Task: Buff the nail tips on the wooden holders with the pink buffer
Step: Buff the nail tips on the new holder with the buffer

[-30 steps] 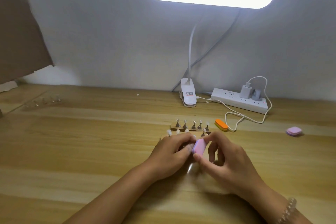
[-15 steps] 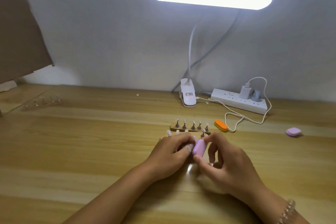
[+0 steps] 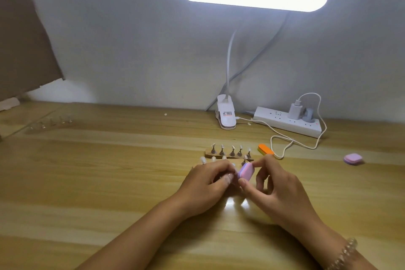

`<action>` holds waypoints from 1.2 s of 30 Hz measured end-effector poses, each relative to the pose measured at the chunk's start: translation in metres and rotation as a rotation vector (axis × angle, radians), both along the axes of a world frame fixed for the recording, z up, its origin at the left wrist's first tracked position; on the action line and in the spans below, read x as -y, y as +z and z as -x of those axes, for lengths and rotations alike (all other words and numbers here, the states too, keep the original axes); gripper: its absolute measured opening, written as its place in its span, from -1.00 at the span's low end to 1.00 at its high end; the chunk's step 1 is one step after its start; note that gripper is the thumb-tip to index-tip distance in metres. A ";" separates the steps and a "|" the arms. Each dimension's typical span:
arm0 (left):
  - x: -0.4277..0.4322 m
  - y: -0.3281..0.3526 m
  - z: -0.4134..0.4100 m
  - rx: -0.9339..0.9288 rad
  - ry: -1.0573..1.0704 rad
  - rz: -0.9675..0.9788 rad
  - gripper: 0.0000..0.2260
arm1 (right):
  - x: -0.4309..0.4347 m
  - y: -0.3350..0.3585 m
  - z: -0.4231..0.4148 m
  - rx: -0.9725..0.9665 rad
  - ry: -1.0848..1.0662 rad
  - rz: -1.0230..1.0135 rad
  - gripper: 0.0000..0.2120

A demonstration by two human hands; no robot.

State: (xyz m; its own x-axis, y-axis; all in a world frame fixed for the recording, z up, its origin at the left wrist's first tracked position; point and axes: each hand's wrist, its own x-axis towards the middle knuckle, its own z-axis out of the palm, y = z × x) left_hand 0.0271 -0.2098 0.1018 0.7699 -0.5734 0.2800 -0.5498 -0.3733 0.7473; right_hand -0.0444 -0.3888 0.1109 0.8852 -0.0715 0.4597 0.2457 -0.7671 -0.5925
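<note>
Two wooden holders lie mid-table. The far holder (image 3: 228, 156) carries several nail tips on metal stands. The near holder (image 3: 205, 163) is mostly hidden behind my left hand (image 3: 206, 184), whose curled fingers pinch a small stand with a nail tip; the tip itself is barely visible. My right hand (image 3: 271, 188) pinches the pink buffer (image 3: 246, 171) between thumb and fingers and holds it against my left fingertips.
An orange buffer (image 3: 265, 149) lies just behind my right hand. A second pink buffer (image 3: 352, 158) sits far right. A clip lamp base (image 3: 226, 116), a white power strip (image 3: 287, 124) and its cable (image 3: 285, 142) stand at the back. More nail stands (image 3: 51, 121) are far left.
The pink buffer has shifted slightly between the frames, tilting a little against my left fingertips. Both hands stay in the same place.
</note>
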 end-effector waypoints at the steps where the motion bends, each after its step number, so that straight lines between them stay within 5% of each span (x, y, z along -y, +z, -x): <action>1: 0.000 0.000 0.000 0.000 0.001 -0.008 -0.87 | -0.002 0.000 0.001 0.005 0.019 0.029 -0.68; 14: 0.000 0.006 0.005 -0.009 -0.005 -0.063 -0.76 | -0.007 0.000 0.005 -0.010 0.106 0.033 -0.65; 36: 0.000 0.002 0.002 0.001 0.013 -0.026 -0.84 | 0.000 0.002 0.000 -0.003 0.018 0.018 -0.72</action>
State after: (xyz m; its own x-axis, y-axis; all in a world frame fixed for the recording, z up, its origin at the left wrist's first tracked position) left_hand 0.0253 -0.2094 0.1042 0.7774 -0.5701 0.2656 -0.5450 -0.3999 0.7369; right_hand -0.0448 -0.3885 0.1127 0.8878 -0.0475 0.4578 0.2574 -0.7734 -0.5794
